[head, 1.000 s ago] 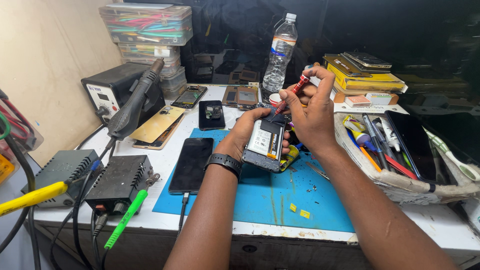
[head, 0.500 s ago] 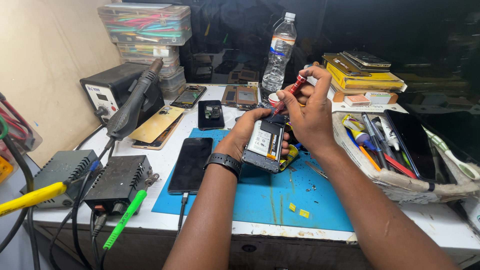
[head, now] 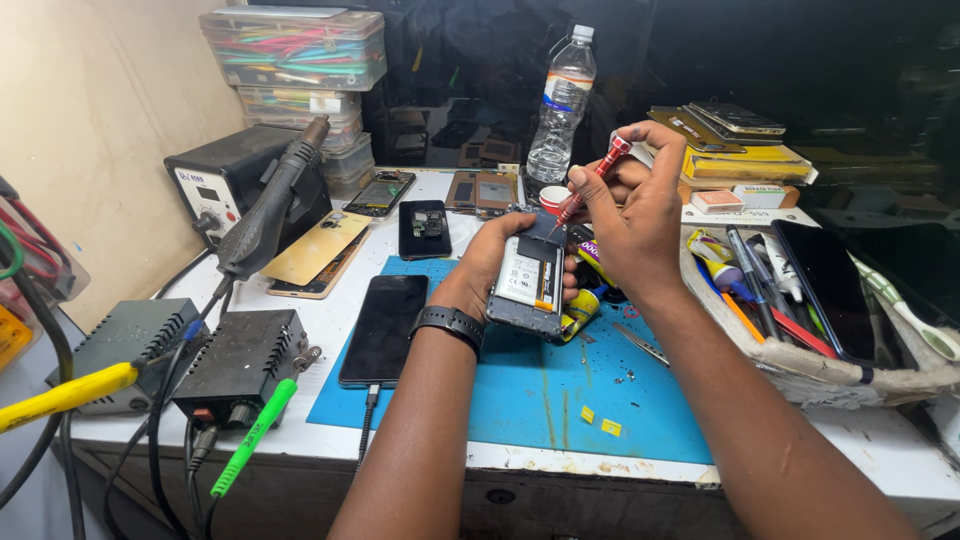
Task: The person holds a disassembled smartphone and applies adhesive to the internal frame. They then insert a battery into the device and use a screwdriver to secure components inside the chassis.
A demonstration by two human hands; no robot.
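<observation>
Little change vs 0.5 s ago: left hand [head: 492, 268] still grips opened phone [head: 528, 280], right hand [head: 632, 215] fingers still pinching red screwdriver [head: 594, 182], tip at phone's top.

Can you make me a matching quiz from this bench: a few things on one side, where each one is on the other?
Things:
1. opened phone
2. red screwdriver
3. water bottle
4. black phone with cable

Places:
A. flat on the blue mat's left edge
B. in the left hand
C. standing at the back
D. in the right hand

Pairs: 1-B, 2-D, 3-C, 4-A
</observation>
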